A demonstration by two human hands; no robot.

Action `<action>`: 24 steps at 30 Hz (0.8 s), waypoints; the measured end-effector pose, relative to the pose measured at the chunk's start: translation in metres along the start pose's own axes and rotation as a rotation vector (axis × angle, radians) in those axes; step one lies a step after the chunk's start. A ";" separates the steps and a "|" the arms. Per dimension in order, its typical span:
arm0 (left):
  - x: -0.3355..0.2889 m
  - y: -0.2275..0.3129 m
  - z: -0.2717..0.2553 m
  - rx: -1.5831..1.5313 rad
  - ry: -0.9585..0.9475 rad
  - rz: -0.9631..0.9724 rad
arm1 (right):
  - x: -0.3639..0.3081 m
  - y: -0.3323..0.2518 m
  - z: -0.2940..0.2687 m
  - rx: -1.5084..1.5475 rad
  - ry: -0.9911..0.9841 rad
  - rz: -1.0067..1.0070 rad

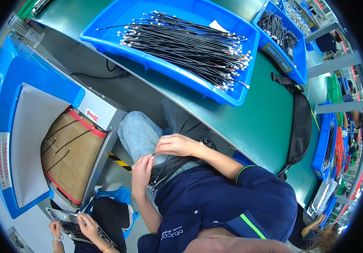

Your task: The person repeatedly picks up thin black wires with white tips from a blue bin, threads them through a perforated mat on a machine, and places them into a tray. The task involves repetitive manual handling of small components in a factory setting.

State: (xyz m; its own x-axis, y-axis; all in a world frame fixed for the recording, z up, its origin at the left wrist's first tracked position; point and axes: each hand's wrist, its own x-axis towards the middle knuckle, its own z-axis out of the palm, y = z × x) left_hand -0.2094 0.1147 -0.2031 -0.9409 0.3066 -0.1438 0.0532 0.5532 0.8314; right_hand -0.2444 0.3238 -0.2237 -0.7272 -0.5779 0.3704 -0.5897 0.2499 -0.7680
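Observation:
My left hand (141, 172) and my right hand (176, 145) meet above my lap, fingertips pinched close together. Between them is a thin black cable, mostly covered by the fingers. A bundle of black cables (171, 169) with small end connectors lies across my lap, just below and beside both hands. To the left, several black cables (66, 157) rest apart from one another on a tan mesh conveyor belt (78, 177) with red edges.
A blue bin (99, 36) full of black cables with white connectors stands on the green table (270, 114). Beside it are another blue bin (301, 69) and a black bag (301, 130). A blue machine housing (4, 84) surrounds the belt. A co-worker's hands (89, 227) hold a tray of cables at lower left.

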 end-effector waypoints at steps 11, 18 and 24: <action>0.010 0.000 0.009 0.237 0.267 0.276 | 0.002 0.004 0.001 0.019 0.004 0.138; 0.013 -0.010 0.076 0.335 -0.137 -0.022 | -0.004 0.016 -0.023 0.195 0.343 0.498; 0.005 -0.031 0.085 0.232 -0.514 0.053 | -0.004 0.014 -0.024 0.149 0.264 0.397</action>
State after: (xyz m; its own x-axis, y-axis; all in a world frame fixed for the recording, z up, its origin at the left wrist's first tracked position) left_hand -0.1877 0.1651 -0.2753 -0.6540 0.6445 -0.3961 0.2230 0.6646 0.7132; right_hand -0.2580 0.3480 -0.2234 -0.9609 -0.2394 0.1394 -0.2069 0.2855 -0.9358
